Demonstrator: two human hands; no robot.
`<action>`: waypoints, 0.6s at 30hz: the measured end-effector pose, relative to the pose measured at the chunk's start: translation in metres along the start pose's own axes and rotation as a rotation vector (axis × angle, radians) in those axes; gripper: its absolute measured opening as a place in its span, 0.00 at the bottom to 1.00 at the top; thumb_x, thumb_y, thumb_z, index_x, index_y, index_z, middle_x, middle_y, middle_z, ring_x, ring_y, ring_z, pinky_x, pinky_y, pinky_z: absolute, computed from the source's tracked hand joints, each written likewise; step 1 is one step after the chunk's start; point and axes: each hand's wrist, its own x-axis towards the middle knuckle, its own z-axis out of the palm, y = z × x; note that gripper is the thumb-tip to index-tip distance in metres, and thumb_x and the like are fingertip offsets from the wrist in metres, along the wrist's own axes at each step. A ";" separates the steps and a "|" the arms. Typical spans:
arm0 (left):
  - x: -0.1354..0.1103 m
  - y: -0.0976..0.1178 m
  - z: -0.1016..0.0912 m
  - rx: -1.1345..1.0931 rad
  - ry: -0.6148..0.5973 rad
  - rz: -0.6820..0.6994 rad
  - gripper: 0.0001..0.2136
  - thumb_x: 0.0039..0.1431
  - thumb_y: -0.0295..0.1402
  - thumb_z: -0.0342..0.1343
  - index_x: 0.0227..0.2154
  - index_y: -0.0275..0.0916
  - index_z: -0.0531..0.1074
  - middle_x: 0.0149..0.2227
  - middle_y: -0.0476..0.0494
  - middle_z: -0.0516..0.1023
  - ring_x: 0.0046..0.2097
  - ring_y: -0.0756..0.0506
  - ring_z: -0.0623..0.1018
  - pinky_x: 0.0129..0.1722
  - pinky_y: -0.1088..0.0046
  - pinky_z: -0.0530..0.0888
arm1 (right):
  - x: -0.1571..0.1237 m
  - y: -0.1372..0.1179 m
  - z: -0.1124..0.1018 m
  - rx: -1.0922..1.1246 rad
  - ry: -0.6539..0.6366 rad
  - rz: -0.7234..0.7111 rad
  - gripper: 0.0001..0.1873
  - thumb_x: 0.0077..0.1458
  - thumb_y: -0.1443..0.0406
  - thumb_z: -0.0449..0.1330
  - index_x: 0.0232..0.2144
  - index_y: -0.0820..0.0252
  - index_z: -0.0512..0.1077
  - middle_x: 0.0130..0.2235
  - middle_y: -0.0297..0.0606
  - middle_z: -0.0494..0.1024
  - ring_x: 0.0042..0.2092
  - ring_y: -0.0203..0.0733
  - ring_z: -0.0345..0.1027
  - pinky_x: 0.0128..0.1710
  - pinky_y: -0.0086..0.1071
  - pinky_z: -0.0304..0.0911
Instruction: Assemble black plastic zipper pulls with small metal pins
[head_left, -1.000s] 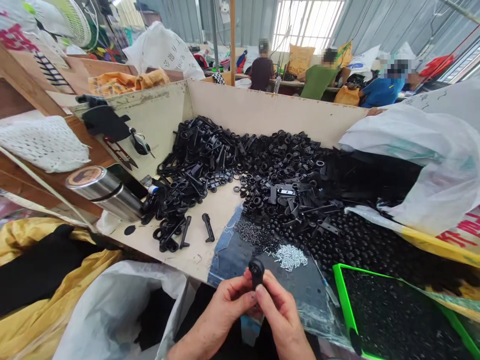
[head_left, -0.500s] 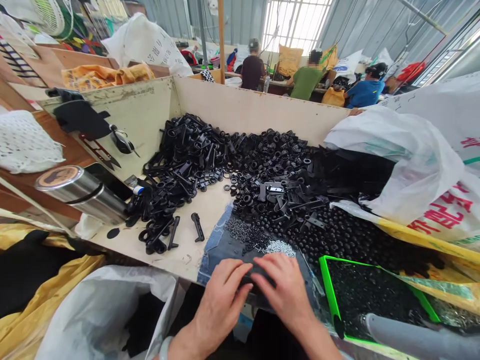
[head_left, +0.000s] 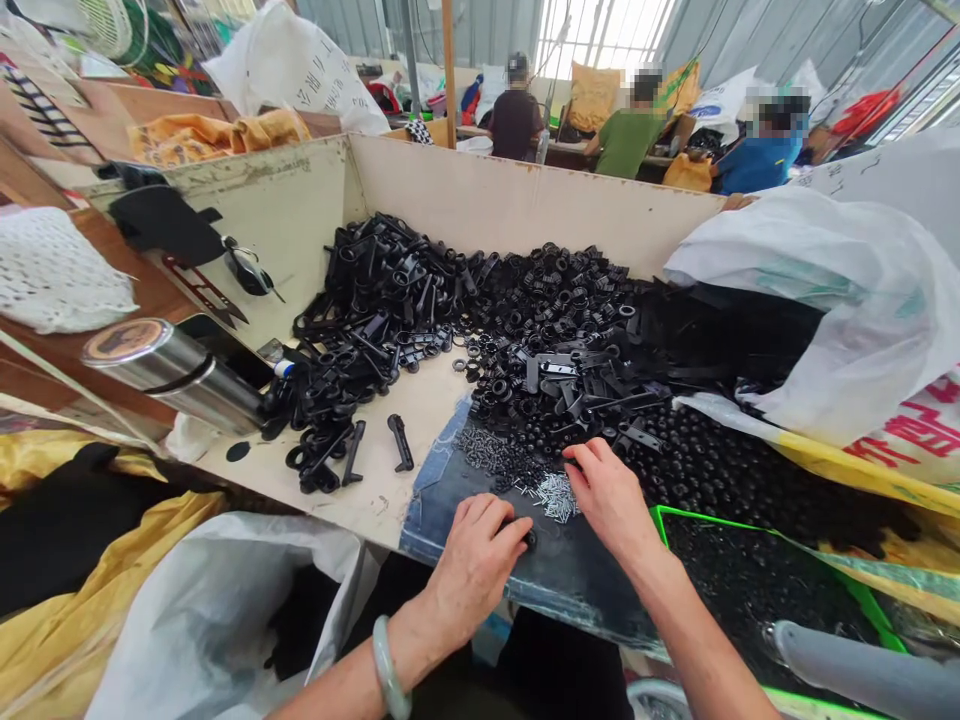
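Note:
My left hand is closed around a black plastic part, whose round end shows past the fingertips; the palm hides the remainder. It rests low over the dark mat at the table's front. Farther right, my right hand reaches forward, fingertips bent together at the edge of the black parts. Whatever lies between those fingertips is hidden. Silver pins lie in a small heap just left of that hand. Beside them are small grey screws and black round pieces.
Piles of black arm-shaped parts and black rings fill the walled table. A steel flask stands left, a green-rimmed tray right. An open white sack hangs at front left. Several people sit beyond the back wall.
My hands have come apart. The right moved forward and right to the parts beside the silver pins; the left stayed near the mat, keeping the black part. The view shifted slightly.

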 end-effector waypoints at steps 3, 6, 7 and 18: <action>-0.002 0.004 0.003 -0.064 0.052 -0.041 0.13 0.65 0.22 0.54 0.49 0.40 0.74 0.45 0.42 0.74 0.48 0.42 0.71 0.50 0.58 0.69 | -0.024 -0.010 -0.008 0.157 -0.007 0.020 0.14 0.69 0.60 0.53 0.46 0.54 0.77 0.43 0.40 0.77 0.39 0.41 0.74 0.39 0.32 0.69; -0.004 0.005 0.006 -0.097 0.082 -0.057 0.10 0.67 0.24 0.54 0.46 0.40 0.75 0.44 0.42 0.75 0.47 0.42 0.71 0.50 0.59 0.69 | -0.058 -0.027 -0.001 0.470 -0.030 0.118 0.12 0.66 0.57 0.58 0.44 0.52 0.80 0.44 0.39 0.81 0.43 0.43 0.77 0.42 0.32 0.72; -0.005 0.005 0.007 -0.096 0.086 -0.059 0.10 0.67 0.25 0.54 0.46 0.40 0.75 0.44 0.42 0.75 0.47 0.43 0.71 0.50 0.60 0.69 | -0.068 -0.032 0.003 0.512 -0.035 0.134 0.11 0.65 0.57 0.59 0.43 0.52 0.80 0.44 0.39 0.82 0.43 0.44 0.77 0.43 0.33 0.72; -0.006 0.003 0.012 -0.075 0.155 -0.038 0.09 0.67 0.24 0.54 0.44 0.40 0.77 0.42 0.42 0.76 0.45 0.43 0.73 0.48 0.61 0.71 | -0.081 -0.051 0.012 0.365 -0.010 -0.020 0.11 0.67 0.60 0.58 0.46 0.49 0.79 0.41 0.38 0.82 0.42 0.44 0.78 0.44 0.34 0.74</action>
